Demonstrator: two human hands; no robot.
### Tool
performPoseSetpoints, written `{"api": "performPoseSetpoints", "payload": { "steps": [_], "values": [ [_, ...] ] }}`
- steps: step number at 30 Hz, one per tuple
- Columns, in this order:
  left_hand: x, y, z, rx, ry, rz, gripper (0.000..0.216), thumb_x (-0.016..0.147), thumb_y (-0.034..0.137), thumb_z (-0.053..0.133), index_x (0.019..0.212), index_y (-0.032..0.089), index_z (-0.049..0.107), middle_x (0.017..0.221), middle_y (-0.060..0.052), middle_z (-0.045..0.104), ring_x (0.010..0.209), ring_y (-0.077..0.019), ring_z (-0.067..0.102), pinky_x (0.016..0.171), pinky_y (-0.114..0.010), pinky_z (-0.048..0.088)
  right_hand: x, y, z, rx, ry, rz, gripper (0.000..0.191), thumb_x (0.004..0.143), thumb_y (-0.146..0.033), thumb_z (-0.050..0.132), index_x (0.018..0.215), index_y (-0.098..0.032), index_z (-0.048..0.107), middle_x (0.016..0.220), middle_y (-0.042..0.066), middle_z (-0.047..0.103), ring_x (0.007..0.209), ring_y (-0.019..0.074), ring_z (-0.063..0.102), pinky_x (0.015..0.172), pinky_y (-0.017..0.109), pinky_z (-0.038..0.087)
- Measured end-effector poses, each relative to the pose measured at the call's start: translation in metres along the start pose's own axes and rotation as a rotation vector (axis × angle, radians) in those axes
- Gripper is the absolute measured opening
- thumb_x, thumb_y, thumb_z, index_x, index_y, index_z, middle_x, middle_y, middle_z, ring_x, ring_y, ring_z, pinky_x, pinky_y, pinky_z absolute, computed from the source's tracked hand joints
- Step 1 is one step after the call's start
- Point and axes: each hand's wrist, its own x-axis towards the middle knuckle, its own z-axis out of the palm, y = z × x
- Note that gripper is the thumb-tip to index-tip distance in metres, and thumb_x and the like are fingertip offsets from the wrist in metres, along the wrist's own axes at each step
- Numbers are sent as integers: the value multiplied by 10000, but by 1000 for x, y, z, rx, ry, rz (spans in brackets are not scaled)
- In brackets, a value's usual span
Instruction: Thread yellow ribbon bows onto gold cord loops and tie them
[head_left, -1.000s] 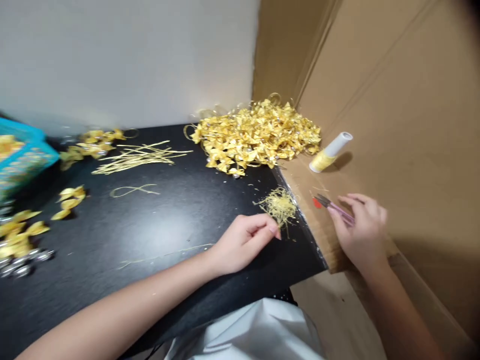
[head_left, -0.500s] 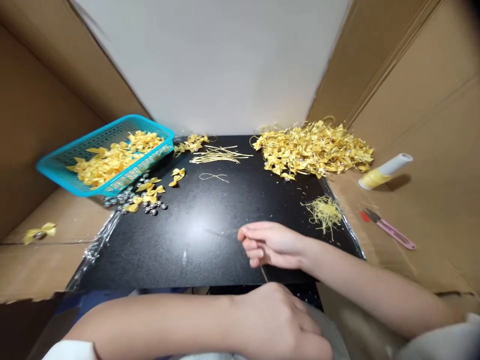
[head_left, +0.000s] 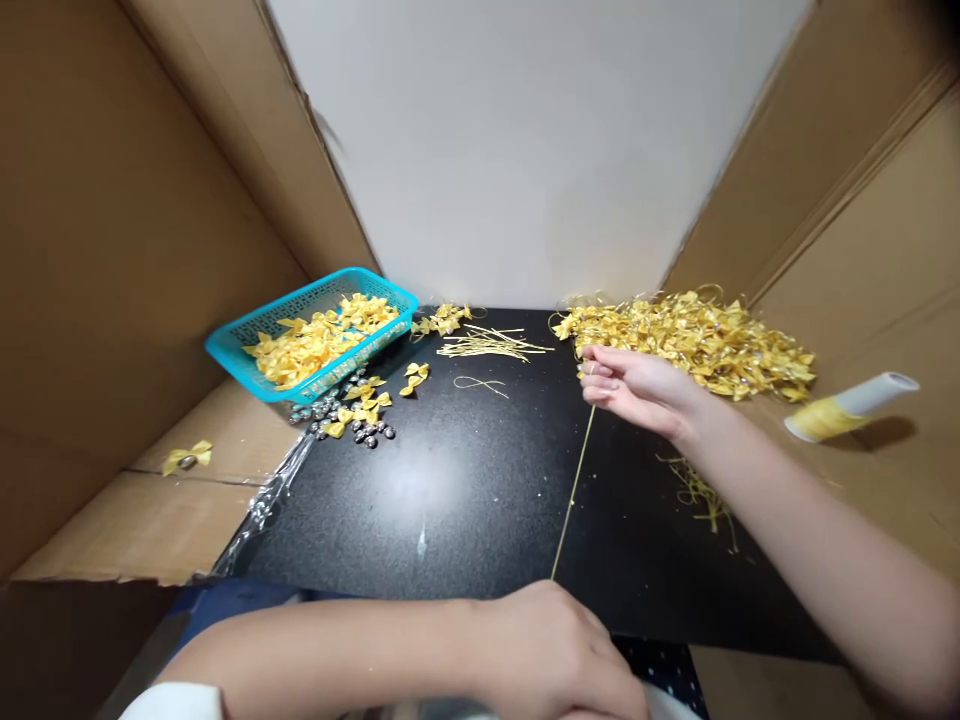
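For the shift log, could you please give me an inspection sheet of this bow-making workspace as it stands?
Surface: black tabletop, a few specks, cardboard flaps at both sides.
Job's things: gold thread stretched between both hands; cut thread lengths at the back; thread spool lying on the right cardboard.
Clutter: teal basket of yellow bows; bow pile back right; silver beads with loose bows; thread snippings; one stray bow on the left cardboard.
Grippers: left hand closed on the thread's near end; right hand pinching its far end.
Cables: nothing seen.
Surroundings: cardboard walls, white back wall.
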Motion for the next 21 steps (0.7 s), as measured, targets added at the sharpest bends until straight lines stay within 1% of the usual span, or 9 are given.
{"api": "performPoseSetpoints", "payload": {
  "steps": [4, 8, 10, 12, 14, 15, 17, 19, 21],
  "values": [
    [-14, -12, -17, -4, 20, -7, 150, 906, 256, 469, 783, 208, 539, 689, -23, 676, 637, -138, 603, 645, -245, 468, 4, -7, -18, -164, -47, -111, 150, 879, -86, 403, 833, -173, 516, 638, -45, 296, 500, 90, 283, 447, 209, 343],
    [-27, -17, -27, 7, -16, -85, 153, 904, 204, 422, 776, 209, 506, 674, -46, 635, 644, -153, 567, 701, -260, 466, 6, -12, -32, -186, -40, -177, 127, 837, -91, 474, 861, -195, 543, 666, -19, 415, 549, 105, 416, 529, 252, 474],
    [-30, -15, -32, 40, -4, -126, 152, 911, 244, 422, 814, 201, 530, 732, -63, 637, 702, -166, 574, 760, -282, 468, 3, -12, -35, -175, -21, -190, 128, 824, -97, 532, 883, -205, 568, 710, -7, 498, 588, 102, 491, 583, 247, 529],
    [-32, -14, -45, 73, 52, -166, 204, 913, 345, 447, 962, 189, 569, 901, -94, 659, 851, -193, 596, 862, -327, 456, -2, -11, -36, -151, 13, -178, 134, 815, -104, 586, 892, -214, 593, 751, -5, 565, 624, 88, 552, 636, 217, 564],
    [-40, -22, -70, 125, 181, -271, 387, 912, 424, 440, 1195, 169, 511, 1128, -131, 630, 1053, -234, 568, 971, -386, 416, -9, -10, -36, -96, 67, -138, 150, 799, -90, 622, 880, -216, 619, 775, -10, 617, 650, 72, 597, 677, 179, 578],
    [-46, -30, -88, 216, 298, -382, 379, 935, 396, 400, 1230, 177, 494, 1171, -131, 612, 1098, -239, 546, 984, -403, 406, -12, -8, -37, -70, 96, -114, 155, 792, -81, 631, 870, -215, 632, 775, -11, 636, 655, 68, 612, 684, 166, 581],
    [-64, -54, -131, 471, 521, -662, 289, 945, 309, 403, 1174, 192, 537, 1152, -114, 613, 1102, -244, 535, 990, -427, 397, -17, -4, -37, -31, 145, -74, 170, 774, -66, 647, 865, -209, 664, 756, -9, 663, 651, 66, 630, 673, 150, 584],
    [-86, -82, -176, 715, 574, -890, 216, 893, 253, 482, 1046, 184, 617, 1095, -115, 622, 1048, -268, 544, 965, -443, 407, -20, 2, -40, -10, 166, -39, 201, 748, -60, 674, 889, -200, 700, 738, -2, 683, 645, 67, 642, 658, 140, 584],
    [-105, -105, -213, 783, 505, -992, 209, 832, 195, 540, 1000, 158, 658, 1080, -120, 623, 1043, -282, 544, 969, -437, 403, -21, 10, -44, -10, 149, -13, 251, 706, -72, 725, 923, -197, 727, 745, 5, 702, 658, 74, 657, 669, 144, 587]
  ]
}}
